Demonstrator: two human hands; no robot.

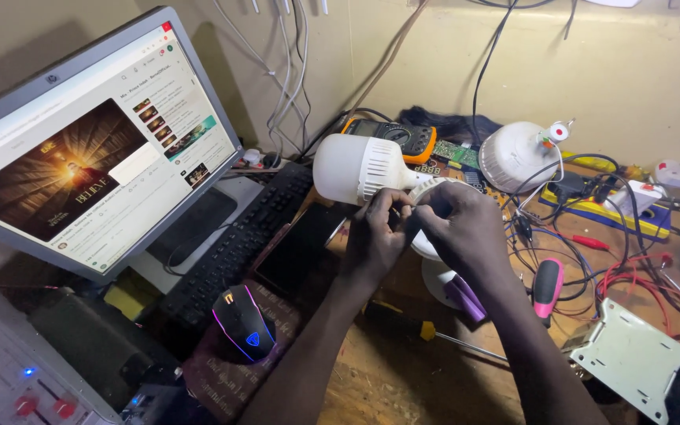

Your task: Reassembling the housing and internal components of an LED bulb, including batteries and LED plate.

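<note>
I have my left hand (375, 228) and right hand (458, 224) pinched together on the ribbed rim of the white bulb (360, 169), mid-bench. If my fingers slip, I judge it could roll onto the keyboard (238, 244) or snag the wires (592, 236).

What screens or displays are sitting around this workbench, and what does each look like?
Computer monitor: far left, tilted, grey frame, showing a white web page with a dark golden video picture.
Multimeter: behind the white bulb, orange case, small grey display.
Dark flat phone-like slab: beside the keyboard, screen off.
</note>
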